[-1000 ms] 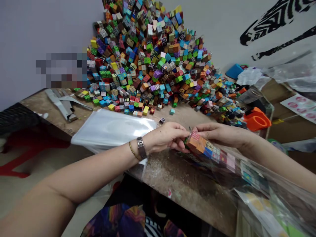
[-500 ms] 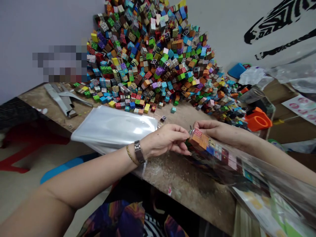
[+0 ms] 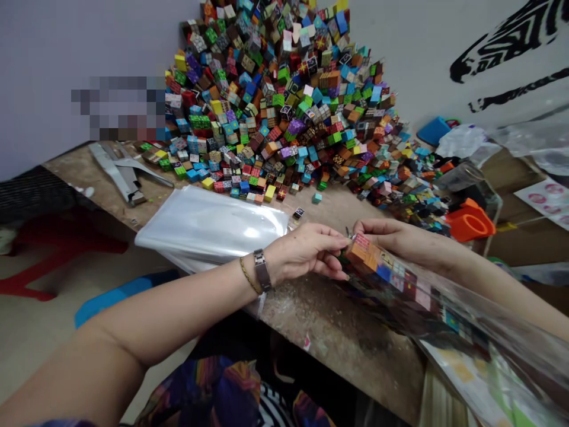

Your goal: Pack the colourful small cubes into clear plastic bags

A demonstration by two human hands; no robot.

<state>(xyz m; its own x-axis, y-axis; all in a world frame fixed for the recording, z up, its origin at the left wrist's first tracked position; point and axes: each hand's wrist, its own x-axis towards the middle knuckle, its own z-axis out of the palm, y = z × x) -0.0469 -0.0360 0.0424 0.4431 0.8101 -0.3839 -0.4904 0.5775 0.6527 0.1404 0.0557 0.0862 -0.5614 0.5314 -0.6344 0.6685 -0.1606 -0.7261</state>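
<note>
A long clear plastic bag [image 3: 427, 299] packed with colourful printed cubes lies slanting across the right part of the worktable. At its near-left end, my left hand [image 3: 306, 252] is closed, thumb and index finger pinching the bag's corner, the other fingers curled below. My right hand [image 3: 382, 234] is at the same end from the far side, its fingers bent against the bag's tip; part of its grip is hidden behind the cubes. A small dark pointed bit pokes up between the two hands. Just left of my hands lies a stack of flat clear bags [image 3: 208, 222].
A tall heap of small cubes [image 3: 267, 118] rises against the wall. Metal scissor-like tools [image 3: 120, 172] lie at the table's left. An orange plastic piece [image 3: 471, 226] and cardboard boxes [image 3: 511, 178] stand at right. Red [image 3: 57, 249] and blue [image 3: 120, 293] stools are below the table edge.
The whole view has shifted slightly, so things appear a little further right. Both hands stay at the bag's end with nearly the same hold.
</note>
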